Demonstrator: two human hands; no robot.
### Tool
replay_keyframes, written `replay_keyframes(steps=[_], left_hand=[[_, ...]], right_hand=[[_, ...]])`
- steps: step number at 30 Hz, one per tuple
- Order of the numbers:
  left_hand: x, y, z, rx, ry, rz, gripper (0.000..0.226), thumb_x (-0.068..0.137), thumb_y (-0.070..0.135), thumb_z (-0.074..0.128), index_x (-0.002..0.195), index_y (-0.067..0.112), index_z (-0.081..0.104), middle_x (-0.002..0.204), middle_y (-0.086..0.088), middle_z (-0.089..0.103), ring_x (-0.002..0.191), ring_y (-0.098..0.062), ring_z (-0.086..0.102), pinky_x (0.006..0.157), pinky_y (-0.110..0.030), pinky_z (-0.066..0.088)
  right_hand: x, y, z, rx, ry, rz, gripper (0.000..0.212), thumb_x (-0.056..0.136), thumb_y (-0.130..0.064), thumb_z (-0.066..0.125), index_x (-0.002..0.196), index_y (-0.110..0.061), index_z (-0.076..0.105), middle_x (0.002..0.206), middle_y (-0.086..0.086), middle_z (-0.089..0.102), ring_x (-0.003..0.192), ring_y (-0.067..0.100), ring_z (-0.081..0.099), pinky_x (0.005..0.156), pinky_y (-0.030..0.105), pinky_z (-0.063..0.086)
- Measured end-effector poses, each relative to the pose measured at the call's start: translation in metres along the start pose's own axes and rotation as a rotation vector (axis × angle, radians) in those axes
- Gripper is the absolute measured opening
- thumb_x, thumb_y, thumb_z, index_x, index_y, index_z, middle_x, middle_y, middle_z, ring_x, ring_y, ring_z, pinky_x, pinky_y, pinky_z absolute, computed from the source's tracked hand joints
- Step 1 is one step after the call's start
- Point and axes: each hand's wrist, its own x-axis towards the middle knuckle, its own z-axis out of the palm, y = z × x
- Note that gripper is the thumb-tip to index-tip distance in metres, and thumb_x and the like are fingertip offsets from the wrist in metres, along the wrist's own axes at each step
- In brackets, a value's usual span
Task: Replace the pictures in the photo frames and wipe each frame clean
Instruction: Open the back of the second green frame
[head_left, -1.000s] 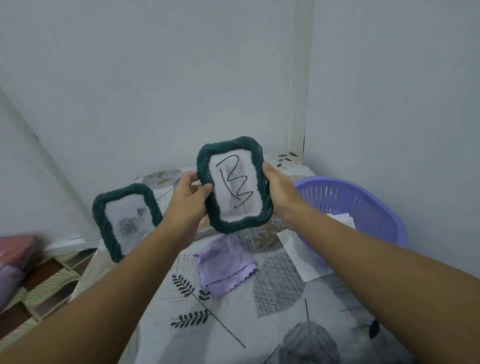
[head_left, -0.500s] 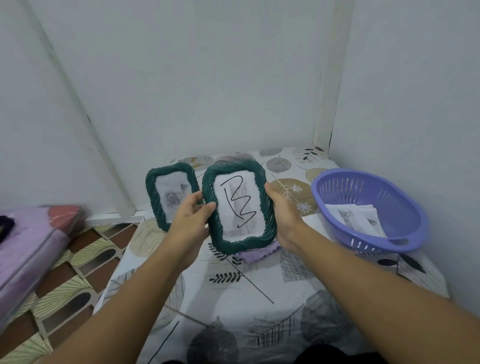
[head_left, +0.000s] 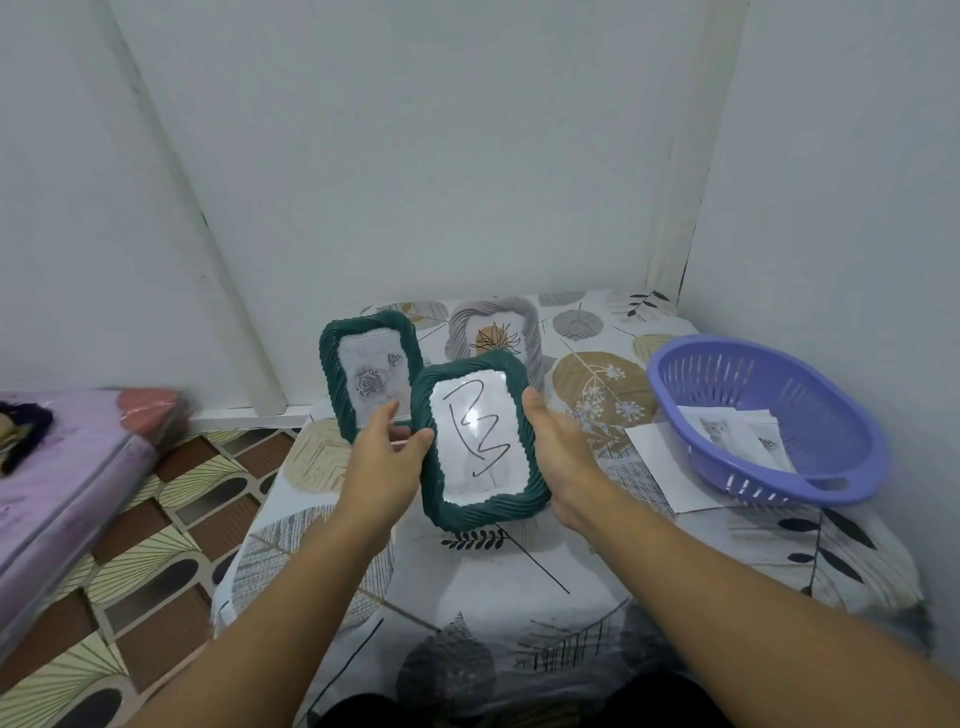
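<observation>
Both hands, left hand (head_left: 387, 457) and right hand (head_left: 558, 457), grasping green frame (head_left: 480, 441) by its sides; scribble on glass. Wiping step, I judge: next needs a cloth, none visible.

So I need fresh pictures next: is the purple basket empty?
Not empty. The purple basket holds printed sheets, the top one showing a cat.

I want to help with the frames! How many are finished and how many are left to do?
I can't tell that any is finished. Both hands, left and right, hold a green frame with a black scribble on its glass, so it needs wiping. Behind stand another green frame and a grey frame. Spare pictures wait in the purple basket.
</observation>
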Motion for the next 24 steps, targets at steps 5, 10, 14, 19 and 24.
replay_keyframes(steps=[5,10,14,19,24], left_hand=[[-0.005,0.007,-0.004,0.143,0.094,0.219,0.021,0.100,0.038,0.064,0.118,0.029,0.069,0.102,0.011,0.072,0.099,-0.009,0.068,0.091,-0.037,0.057],[-0.004,0.029,0.000,-0.112,0.084,0.113,0.034,0.093,0.053,0.069,0.106,0.022,0.074,0.091,0.005,0.078,0.079,-0.009,0.076,0.081,-0.034,0.060],[-0.001,0.032,-0.007,-0.137,0.184,0.054,0.035,0.089,0.048,0.075,0.096,0.014,0.073,0.084,0.000,0.075,0.075,-0.015,0.073,0.077,-0.035,0.059],[0.002,0.019,-0.020,-0.171,0.205,-0.005,0.011,0.092,0.017,0.064,0.087,0.013,0.073,0.066,0.000,0.067,0.056,-0.013,0.056,0.063,-0.035,0.051],[0.011,0.002,-0.034,-0.228,0.219,-0.070,0.016,0.101,0.015,0.059,0.091,0.009,0.071,0.072,-0.007,0.063,0.063,-0.019,0.053,0.061,-0.031,0.046]], right_hand=[[-0.008,0.002,0.020,-0.246,0.024,-0.262,0.049,0.104,-0.057,0.041,0.124,-0.023,0.070,0.112,-0.008,0.074,0.110,0.012,0.066,0.103,0.041,0.051],[-0.022,0.008,0.040,-0.621,-0.016,-0.625,0.034,0.107,-0.051,0.038,0.113,-0.038,0.069,0.091,-0.010,0.066,0.085,0.005,0.058,0.072,0.034,0.047],[-0.028,0.014,0.055,-0.919,-0.042,-0.758,0.049,0.105,-0.059,0.026,0.145,-0.043,0.049,0.111,-0.012,0.064,0.103,0.010,0.059,0.076,0.039,0.053],[-0.035,0.015,0.059,-1.069,-0.156,-0.784,0.053,0.105,-0.055,0.027,0.152,-0.037,0.045,0.133,-0.010,0.059,0.118,0.017,0.057,0.088,0.041,0.051],[-0.030,0.017,0.058,-0.974,-0.220,-0.699,0.046,0.107,-0.045,0.039,0.147,-0.026,0.053,0.138,-0.004,0.061,0.126,0.018,0.053,0.103,0.044,0.045]])
